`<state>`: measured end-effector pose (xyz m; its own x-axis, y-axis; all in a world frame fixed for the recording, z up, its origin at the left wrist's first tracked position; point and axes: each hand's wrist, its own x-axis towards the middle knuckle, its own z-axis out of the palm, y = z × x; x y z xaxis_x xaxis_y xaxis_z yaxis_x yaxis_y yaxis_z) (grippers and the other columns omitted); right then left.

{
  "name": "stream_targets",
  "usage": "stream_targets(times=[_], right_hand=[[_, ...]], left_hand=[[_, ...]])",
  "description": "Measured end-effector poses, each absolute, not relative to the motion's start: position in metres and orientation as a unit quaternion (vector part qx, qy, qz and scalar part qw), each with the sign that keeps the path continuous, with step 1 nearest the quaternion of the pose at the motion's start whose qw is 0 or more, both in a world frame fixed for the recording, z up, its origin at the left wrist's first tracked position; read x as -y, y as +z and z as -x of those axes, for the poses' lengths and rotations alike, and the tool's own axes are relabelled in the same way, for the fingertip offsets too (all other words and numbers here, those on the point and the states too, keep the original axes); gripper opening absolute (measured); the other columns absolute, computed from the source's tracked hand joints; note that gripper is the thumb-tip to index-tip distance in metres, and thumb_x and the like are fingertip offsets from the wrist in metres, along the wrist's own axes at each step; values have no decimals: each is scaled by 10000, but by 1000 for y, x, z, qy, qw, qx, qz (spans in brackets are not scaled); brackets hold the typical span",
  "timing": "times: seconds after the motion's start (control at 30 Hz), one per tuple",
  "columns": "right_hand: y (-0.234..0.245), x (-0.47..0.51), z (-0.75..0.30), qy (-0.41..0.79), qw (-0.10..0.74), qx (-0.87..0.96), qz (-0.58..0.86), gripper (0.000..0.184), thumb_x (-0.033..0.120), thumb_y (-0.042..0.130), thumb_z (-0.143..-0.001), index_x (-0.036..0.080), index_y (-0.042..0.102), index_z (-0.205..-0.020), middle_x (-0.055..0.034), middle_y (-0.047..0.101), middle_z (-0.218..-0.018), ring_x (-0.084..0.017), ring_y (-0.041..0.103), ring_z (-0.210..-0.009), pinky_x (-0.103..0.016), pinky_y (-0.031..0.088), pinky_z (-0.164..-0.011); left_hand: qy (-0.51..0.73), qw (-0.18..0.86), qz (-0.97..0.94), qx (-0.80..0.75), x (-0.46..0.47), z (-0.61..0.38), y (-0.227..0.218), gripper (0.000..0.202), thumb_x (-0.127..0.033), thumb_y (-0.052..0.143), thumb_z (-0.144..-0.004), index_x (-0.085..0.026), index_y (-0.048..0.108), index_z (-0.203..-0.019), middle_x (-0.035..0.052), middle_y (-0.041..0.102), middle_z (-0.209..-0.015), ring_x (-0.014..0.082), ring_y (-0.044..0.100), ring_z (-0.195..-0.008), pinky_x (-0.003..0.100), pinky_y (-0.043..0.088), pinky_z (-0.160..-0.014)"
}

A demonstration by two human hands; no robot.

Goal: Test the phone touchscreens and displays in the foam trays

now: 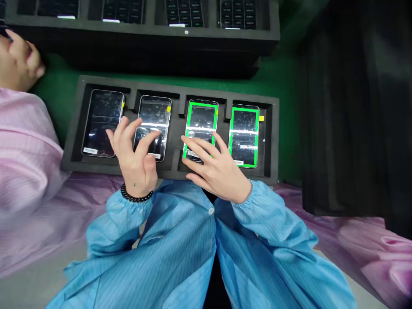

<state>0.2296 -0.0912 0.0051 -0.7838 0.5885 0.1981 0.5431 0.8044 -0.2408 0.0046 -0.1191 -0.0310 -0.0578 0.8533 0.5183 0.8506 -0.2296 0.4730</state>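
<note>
A black foam tray (174, 88) in front of me holds several phones lying face up, each in its own slot. My left hand (135, 154) hovers with fingers spread over the second phone (154, 116), between it and the leftmost phone (102, 120). My right hand (214, 165) rests with fingers stretched flat on the lower part of the third phone (202, 118), whose screen shows a green border. The fourth phone (244, 133) also shows a green border. Neither hand holds anything. Both arms wear blue sleeves; a dark bead bracelet is on my left wrist.
A second foam tray (144, 30) with several phones stands behind, on a green surface. A co-worker's hand (17, 58) and pink sleeve (22, 141) are at the left. A dark bulky object (354, 107) fills the right side.
</note>
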Motion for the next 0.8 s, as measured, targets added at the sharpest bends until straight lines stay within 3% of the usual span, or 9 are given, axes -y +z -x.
stream_targets(times=[0.1, 0.5, 0.8], right_hand=[[7, 91, -234, 85, 126, 942, 300, 325, 389, 519, -1026, 174, 712, -1174, -149, 457, -1606, -307, 520, -1397, -663, 315, -1224], [24, 96, -276, 81, 97, 927, 352, 304, 341, 506, -1036, 198, 774, -1043, -136, 539, -1546, -317, 546, -1371, -649, 311, -1222], [10, 88, -242, 96, 95, 943, 305, 357, 390, 444, -1054, 177, 697, -1191, -165, 493, -1578, -300, 530, -1376, -656, 334, -1207]], left_hand=[[394, 10, -677, -622, 118, -6, -33, 640, -605, 211, -1038, -258, 694, -1273, 88, 529, -1483, 313, 356, -1509, 606, 165, -1271], [394, 16, -679, -620, 118, -5, -33, 601, -578, 231, -1045, -275, 680, -1306, 67, 492, -1512, 309, 331, -1512, 600, 141, -1280], [375, 8, -689, -620, 118, -3, -34, 599, -553, 245, -1050, -221, 701, -1249, 120, 500, -1498, 330, 346, -1508, 629, 170, -1263]])
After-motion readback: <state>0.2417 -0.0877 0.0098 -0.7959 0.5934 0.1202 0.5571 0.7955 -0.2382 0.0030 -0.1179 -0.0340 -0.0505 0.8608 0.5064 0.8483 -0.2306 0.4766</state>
